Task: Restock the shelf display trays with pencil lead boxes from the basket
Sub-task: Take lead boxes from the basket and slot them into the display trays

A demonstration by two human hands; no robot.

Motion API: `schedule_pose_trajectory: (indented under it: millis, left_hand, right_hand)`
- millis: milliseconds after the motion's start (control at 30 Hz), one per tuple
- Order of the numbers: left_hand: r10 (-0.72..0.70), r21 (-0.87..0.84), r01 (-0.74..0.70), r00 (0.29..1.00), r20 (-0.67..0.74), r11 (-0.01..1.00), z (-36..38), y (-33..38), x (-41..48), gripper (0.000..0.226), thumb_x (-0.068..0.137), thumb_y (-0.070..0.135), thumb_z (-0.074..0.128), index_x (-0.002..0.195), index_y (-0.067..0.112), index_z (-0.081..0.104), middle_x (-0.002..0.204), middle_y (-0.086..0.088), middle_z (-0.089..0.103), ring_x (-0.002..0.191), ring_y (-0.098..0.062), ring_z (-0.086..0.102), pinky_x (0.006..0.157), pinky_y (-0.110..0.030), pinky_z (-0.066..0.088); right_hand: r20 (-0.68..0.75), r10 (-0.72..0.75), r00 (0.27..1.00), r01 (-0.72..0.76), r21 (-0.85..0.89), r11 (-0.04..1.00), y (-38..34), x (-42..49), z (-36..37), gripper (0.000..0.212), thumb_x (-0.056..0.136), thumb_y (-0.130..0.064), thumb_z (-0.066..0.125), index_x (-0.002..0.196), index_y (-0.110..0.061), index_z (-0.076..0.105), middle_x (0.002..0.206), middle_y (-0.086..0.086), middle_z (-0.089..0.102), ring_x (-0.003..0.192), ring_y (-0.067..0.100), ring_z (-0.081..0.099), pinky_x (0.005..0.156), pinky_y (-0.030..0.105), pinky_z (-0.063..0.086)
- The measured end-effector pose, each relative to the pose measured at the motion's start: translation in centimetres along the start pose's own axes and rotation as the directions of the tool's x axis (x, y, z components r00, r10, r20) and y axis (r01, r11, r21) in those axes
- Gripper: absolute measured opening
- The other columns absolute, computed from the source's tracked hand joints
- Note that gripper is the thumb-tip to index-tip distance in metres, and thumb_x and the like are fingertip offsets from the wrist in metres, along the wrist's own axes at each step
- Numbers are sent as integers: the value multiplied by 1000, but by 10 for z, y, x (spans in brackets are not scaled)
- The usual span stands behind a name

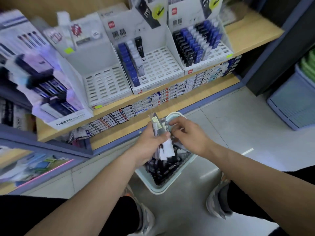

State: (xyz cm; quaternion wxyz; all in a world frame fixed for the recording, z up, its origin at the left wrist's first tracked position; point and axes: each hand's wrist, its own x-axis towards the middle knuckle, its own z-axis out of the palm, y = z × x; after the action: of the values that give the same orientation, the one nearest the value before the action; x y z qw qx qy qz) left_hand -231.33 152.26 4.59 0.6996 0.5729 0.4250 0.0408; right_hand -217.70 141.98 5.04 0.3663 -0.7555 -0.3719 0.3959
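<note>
The left hand (pixel 151 143) is gripping a blurry bundle of lead boxes (pixel 158 125) above the basket (pixel 162 189); the right hand (pixel 189 133) is curling beside it, grasp unclear.

"MONO": left display box (pixel 68 120) | "HB 0.7": black lead box (pixel 139 46)

The basket (pixel 158 189) stands on the floor (pixel 230 133) before the shelf (pixel 247 36) holding display trays (pixel 158 65).

Pale tiled floor (pixel 221 116), wooden shelf (pixel 247 34)
</note>
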Motion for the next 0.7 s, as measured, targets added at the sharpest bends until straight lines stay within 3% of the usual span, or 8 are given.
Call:
schedule_pose_trajectory:
  millis: [100, 200, 300, 367, 500, 600, 700]
  left_hand:
    - [56, -65, -55, 998, 20, 996, -6, 36, -39, 46, 91, 8, 67, 133, 14, 50, 108, -4, 73, 100, -19, 71, 91, -38, 57]
    - [93, -49, -90, 995, 42, 995, -9, 58, -65, 54, 79, 22, 73, 130, 22, 53, 106, 1, 75, 108, -23, 69, 99, -48, 52]
    - [103, -109, -97, 993, 54, 989, -2, 65, -77, 36, 90, 11, 68, 121, 23, 54, 92, 3, 75, 98, -23, 72, 89, -45, 58]
    - [115, -119, -109, 993, 41, 987, 2, 67, -78, 34, 92, 8, 66, 121, 21, 54, 94, 3, 76, 95, -20, 73, 81, -38, 60]
    - [125, -67, -125, 992, 0, 990, 7, 65, -67, 38, 90, 12, 69, 124, 18, 52, 103, 1, 74, 100, -18, 72, 92, -39, 57]
    - [133, -27, -134, 991, -21, 991, 7, 60, -58, 48, 90, 13, 71, 132, 17, 49, 107, 0, 74, 102, -17, 71, 95, -38, 55]
    - [135, -43, -136, 991, -18, 990, 5, 59, -46, 53, 88, 9, 71, 134, 25, 50, 110, 1, 73, 102, -13, 70, 93, -31, 53]
  right_hand:
    - [81, -48, 996, 30, 210, 977, -39, -28, -11, 26, 93, -15, 61, 114, -29, 56, 95, -3, 66, 73, 12, 66, 76, 42, 56]
    - [113, -110, 988, 89, 174, 981, -62, -52, -23, 35, 83, -35, 76, 112, -32, 55, 98, -3, 66, 76, 24, 70, 71, 43, 59]
    - [60, -144, 988, 138, 103, 985, -74, -67, -28, 37, 77, -36, 83, 103, -30, 57, 92, -4, 67, 69, 23, 70, 65, 39, 58]
    - [19, -153, 988, 151, 90, 984, -78, -69, -31, 28, 79, -29, 83, 97, -24, 62, 90, -3, 68, 67, 25, 68, 61, 34, 56]
    - [-12, -7, 1000, 10, 256, 967, -77, -65, -33, 10, 86, -17, 77, 92, -12, 71, 88, 5, 72, 73, 24, 72, 70, 35, 61]
    - [61, 135, 989, -147, 514, 845, -76, -62, -31, 9, 89, -6, 71, 92, 1, 66, 87, 16, 73, 76, 26, 74, 69, 30, 60]
    - [57, 208, 976, -200, 600, 774, -74, -53, -34, 6, 94, -2, 61, 97, 2, 58, 95, 24, 72, 79, 34, 75, 71, 40, 62]
